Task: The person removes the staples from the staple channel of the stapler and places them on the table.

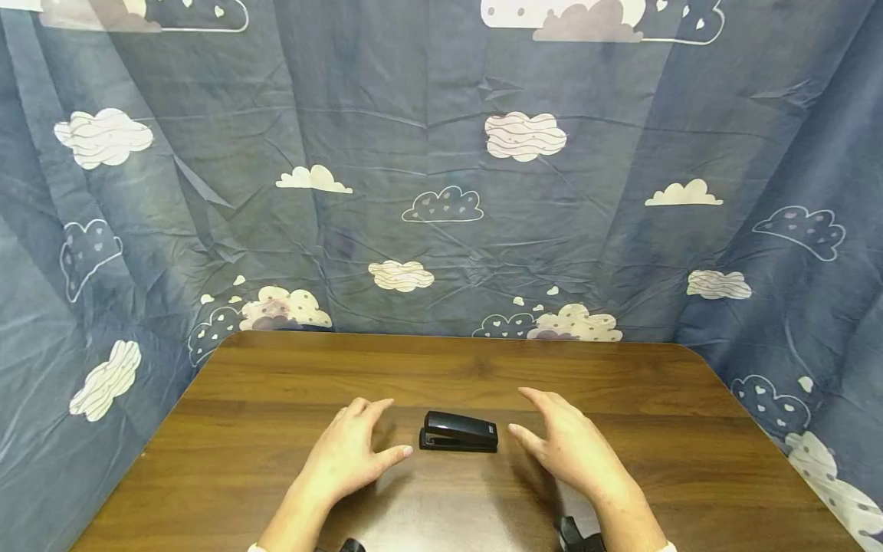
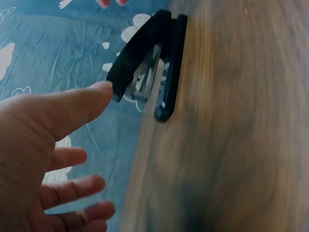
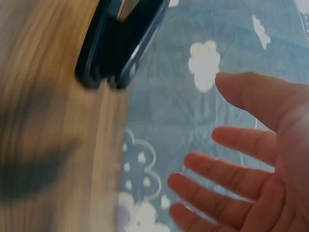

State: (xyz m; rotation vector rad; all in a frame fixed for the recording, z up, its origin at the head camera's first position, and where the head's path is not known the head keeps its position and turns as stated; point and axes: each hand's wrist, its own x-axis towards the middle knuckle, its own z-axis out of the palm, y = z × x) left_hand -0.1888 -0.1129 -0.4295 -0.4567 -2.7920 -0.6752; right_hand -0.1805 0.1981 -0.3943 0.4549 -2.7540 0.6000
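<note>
A black stapler (image 1: 458,432) lies on the wooden table between the two hands, its hinged end to the right and its mouth to the left. My left hand (image 1: 355,452) hovers just left of it, fingers spread and thumb pointing at the stapler's front end. In the left wrist view the metal magazine (image 2: 145,79) shows between the raised top arm and the base. To the right, my right hand (image 1: 572,445) is held over the table with fingers extended and nothing in them. The right wrist view has the stapler's hinged end (image 3: 104,67) apart from the thumb.
The brown wooden table (image 1: 441,376) has rounded far corners. Behind it and along both sides hangs a blue curtain (image 1: 441,153) with cloud prints. Black wrist gear (image 1: 579,537) shows by the right wrist at the bottom edge.
</note>
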